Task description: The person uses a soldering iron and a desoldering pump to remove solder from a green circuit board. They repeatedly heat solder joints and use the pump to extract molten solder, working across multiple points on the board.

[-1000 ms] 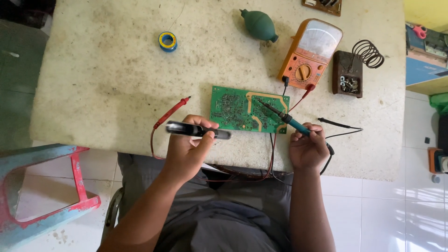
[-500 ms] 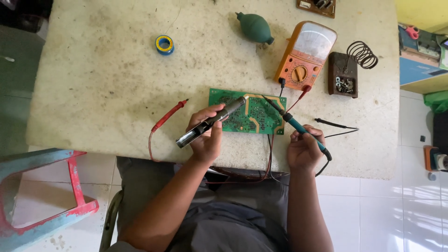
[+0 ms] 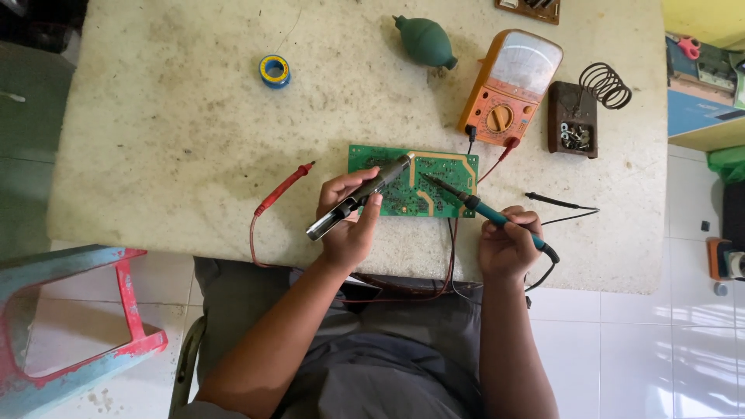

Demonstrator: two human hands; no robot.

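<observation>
From the head camera, we look straight down on a pale, speckled stone tabletop point(image 3: 178, 140). Our left hand point(image 3: 349, 221) is closed around a dark metal desoldering pump point(image 3: 358, 197), its tip angled up over the green rectangular circuit board point(image 3: 423, 182) lying flat near the tabletop's front edge. Our right hand point(image 3: 508, 240) is wrapped around the teal-handled soldering iron point(image 3: 485, 211), whose thin point rests on the board's middle, just beside the pump's tip. Behind the board we see an orange analogue multimeter point(image 3: 512, 85), its leads running down to the board's right corner. Left of the board lies a red test probe point(image 3: 283, 188); right of it, a black probe point(image 3: 555, 202). Further back sit a dark green rubber blower bulb point(image 3: 425, 43), a small blue-and-yellow spool of solder wire point(image 3: 274, 70), and a brown iron stand with a coiled spring holder point(image 3: 578, 112). A blue and red plastic stool point(image 3: 70, 326) stands on the floor, lower left.
</observation>
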